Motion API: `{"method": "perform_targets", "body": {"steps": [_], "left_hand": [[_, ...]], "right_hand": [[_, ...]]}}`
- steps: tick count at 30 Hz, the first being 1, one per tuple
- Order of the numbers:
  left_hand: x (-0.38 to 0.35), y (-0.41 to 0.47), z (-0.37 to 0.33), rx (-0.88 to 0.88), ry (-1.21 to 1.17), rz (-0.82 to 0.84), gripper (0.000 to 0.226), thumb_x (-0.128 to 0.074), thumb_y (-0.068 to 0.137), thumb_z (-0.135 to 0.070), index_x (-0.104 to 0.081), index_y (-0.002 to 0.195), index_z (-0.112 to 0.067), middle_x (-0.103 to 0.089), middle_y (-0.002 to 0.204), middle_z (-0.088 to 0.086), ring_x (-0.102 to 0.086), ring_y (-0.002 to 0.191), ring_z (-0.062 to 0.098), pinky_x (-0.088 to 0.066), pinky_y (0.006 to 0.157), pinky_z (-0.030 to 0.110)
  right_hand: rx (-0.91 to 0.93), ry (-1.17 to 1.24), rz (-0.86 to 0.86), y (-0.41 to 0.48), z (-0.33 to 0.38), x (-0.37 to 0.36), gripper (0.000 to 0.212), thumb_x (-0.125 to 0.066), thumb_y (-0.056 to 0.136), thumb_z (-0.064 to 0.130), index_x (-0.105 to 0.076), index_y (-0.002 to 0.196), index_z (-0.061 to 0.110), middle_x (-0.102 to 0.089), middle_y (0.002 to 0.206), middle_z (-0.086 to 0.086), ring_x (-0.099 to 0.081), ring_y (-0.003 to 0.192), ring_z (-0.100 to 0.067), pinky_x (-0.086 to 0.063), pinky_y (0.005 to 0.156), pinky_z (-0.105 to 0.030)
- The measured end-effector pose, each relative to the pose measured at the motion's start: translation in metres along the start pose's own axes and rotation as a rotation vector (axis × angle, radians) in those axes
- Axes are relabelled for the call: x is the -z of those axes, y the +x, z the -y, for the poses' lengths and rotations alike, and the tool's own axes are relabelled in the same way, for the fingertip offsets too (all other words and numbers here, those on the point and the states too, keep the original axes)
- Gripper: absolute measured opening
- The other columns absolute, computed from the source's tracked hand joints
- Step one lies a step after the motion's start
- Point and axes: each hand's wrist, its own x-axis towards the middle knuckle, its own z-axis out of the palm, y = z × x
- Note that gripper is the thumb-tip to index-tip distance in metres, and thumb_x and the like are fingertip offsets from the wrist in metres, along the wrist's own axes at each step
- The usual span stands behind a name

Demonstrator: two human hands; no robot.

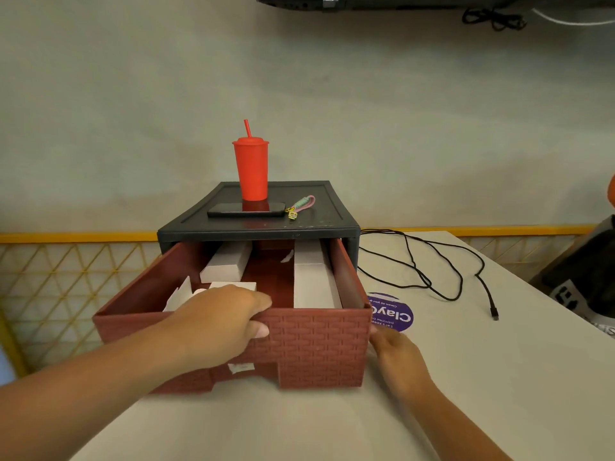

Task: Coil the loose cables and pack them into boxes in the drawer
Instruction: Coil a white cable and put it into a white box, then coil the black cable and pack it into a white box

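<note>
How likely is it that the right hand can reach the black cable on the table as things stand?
Probably yes. The right hand is by the drawer's right front corner, and the black cable lies loose on open table just beyond it, with only a flat purple sticker between.

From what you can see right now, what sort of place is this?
Probably a shared office or workroom: a white table against a plain wall, a desktop drawer unit carrying a red cup and phone, a purple "Clean as you go" sticker.

Boxes (314, 281) in open drawer (316, 347), cup (250, 169) and phone (246, 209) on cabinet top (326, 207), cable (429, 267) on table (466, 377) right
</note>
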Motion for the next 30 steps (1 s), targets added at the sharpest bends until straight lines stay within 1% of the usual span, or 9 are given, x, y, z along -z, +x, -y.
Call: {"method": "perform_targets", "body": {"steps": [2,5,9,13,17,20,23,27,30], "left_hand": [[-0.005,0.008,0.001,0.001,0.01,-0.033,0.012,-0.05,0.094,-0.036,-0.05,0.083,-0.03,-0.059,0.086,-0.01,-0.056,0.082,0.01,-0.045,0.069,0.025],[-0.014,0.021,0.003,0.014,-0.003,-0.064,0.005,-0.049,0.095,-0.033,-0.051,0.095,-0.029,-0.058,0.088,-0.011,-0.056,0.081,0.009,-0.039,0.061,0.018],[-0.02,0.042,0.009,0.057,0.008,-0.093,0.023,-0.047,0.096,-0.031,-0.052,0.117,-0.024,-0.063,0.107,-0.004,-0.06,0.095,0.014,-0.049,0.081,0.028],[-0.024,0.061,0.016,0.08,0.038,-0.105,0.009,-0.048,0.095,-0.03,-0.052,0.102,-0.025,-0.063,0.1,-0.006,-0.059,0.093,0.014,-0.047,0.081,0.03],[-0.023,0.081,0.021,0.111,0.028,-0.104,0.016,-0.049,0.095,-0.031,-0.053,0.108,-0.022,-0.063,0.104,-0.001,-0.058,0.094,0.018,-0.048,0.081,0.035],[-0.021,0.093,0.022,0.116,0.043,-0.11,0.01,-0.047,0.096,-0.029,-0.051,0.103,-0.023,-0.062,0.105,-0.002,-0.055,0.089,0.014,-0.04,0.076,0.03],[-0.018,0.101,0.019,0.142,0.066,-0.119,0.013,-0.044,0.098,-0.028,-0.051,0.107,-0.022,-0.059,0.108,-0.004,-0.047,0.086,0.015,-0.032,0.084,0.034],[-0.02,0.113,0.024,0.166,0.061,-0.093,0.007,-0.046,0.097,-0.028,-0.05,0.102,-0.025,-0.062,0.106,-0.004,-0.056,0.097,0.017,-0.033,0.09,0.036],[-0.02,0.118,0.025,0.184,0.083,-0.078,0.001,-0.046,0.097,-0.029,-0.046,0.097,-0.028,-0.06,0.105,-0.006,-0.055,0.1,0.017,-0.034,0.093,0.038]], "right_hand": [[0.085,-0.207,-0.029,-0.003,-0.023,0.001,0.032,-0.038,0.098,0.026,-0.063,0.113,0.011,-0.061,0.119,-0.002,-0.054,0.103,-0.016,-0.034,0.078,-0.019],[0.141,-0.336,-0.057,0.003,-0.04,0.005,0.029,-0.041,0.096,0.018,-0.062,0.114,0.009,-0.059,0.12,-0.002,-0.053,0.107,-0.016,-0.037,0.085,-0.019],[0.143,-0.454,-0.101,0.019,-0.052,0.01,0.029,-0.041,0.093,0.014,-0.064,0.108,0.007,-0.059,0.116,-0.001,-0.053,0.105,-0.017,-0.038,0.087,-0.02],[0.078,-0.514,-0.134,0.036,-0.063,0.021,0.026,-0.038,0.092,0.016,-0.06,0.103,0.01,-0.054,0.112,-0.002,-0.049,0.108,-0.021,-0.037,0.082,-0.021],[-0.052,-0.543,-0.161,0.056,-0.071,0.035,0.034,-0.034,0.093,0.02,-0.054,0.12,0.011,-0.044,0.132,-0.01,-0.037,0.124,-0.029,-0.035,0.1,-0.033],[-0.134,-0.614,-0.184,0.067,-0.075,0.048,0.041,-0.032,0.095,0.026,-0.045,0.132,0.016,-0.027,0.147,-0.012,-0.024,0.135,-0.031,-0.026,0.108,-0.037],[-0.214,-0.725,-0.22,0.077,-0.082,0.061,0.042,-0.03,0.094,0.033,-0.042,0.133,0.023,-0.018,0.151,-0.009,-0.014,0.139,-0.03,-0.021,0.11,-0.043],[-0.269,-0.714,-0.216,0.09,-0.094,0.077,0.042,-0.029,0.093,0.038,-0.041,0.133,0.027,-0.005,0.155,0.0,-0.002,0.142,-0.034,-0.017,0.111,-0.048],[-0.287,-0.709,-0.191,0.098,-0.102,0.085,0.044,-0.027,0.094,0.039,-0.039,0.134,0.025,-0.011,0.155,0.001,-0.006,0.141,-0.033,-0.016,0.112,-0.046]]}}
